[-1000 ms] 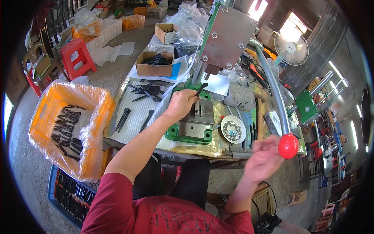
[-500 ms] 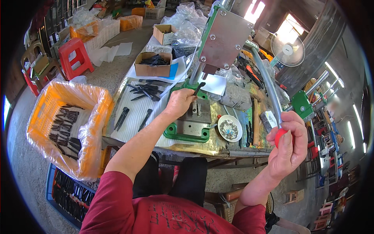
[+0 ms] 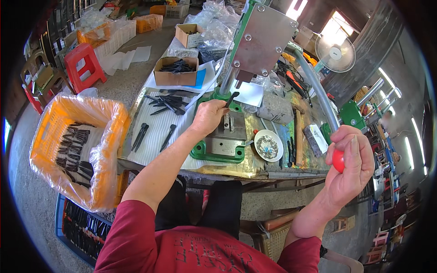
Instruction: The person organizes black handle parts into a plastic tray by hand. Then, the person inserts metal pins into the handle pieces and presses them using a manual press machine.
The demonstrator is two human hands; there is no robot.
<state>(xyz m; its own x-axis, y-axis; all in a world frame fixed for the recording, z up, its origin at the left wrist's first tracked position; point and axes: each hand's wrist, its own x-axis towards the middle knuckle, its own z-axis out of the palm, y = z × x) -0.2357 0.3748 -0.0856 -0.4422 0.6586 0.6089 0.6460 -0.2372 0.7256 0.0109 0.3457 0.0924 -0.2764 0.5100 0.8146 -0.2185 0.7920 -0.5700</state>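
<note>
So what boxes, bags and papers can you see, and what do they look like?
Near box: brown cardboard, open, behind the bench mat, holding black parts.
Far box: small brown cardboard, open, further back.
Orange crate: left of bench, lined with clear plastic.
White sheet: flat, beside the press.
Clear bags: crumpled, at the back.

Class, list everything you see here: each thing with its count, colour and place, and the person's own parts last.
Press: one, green and grey, on the bench.
Knob: one, red, at the lever's end.
Black part: one, at the press bed.
Loose parts: several, black, on the white sheet.
Dish: one, white, right of the press.
Crate: one, orange, plastic-lined, left.
Stool: one, red, far left.
Fan: one, white, far right.
Left hand: holds the black part.
Right hand: grips the knob.
</note>
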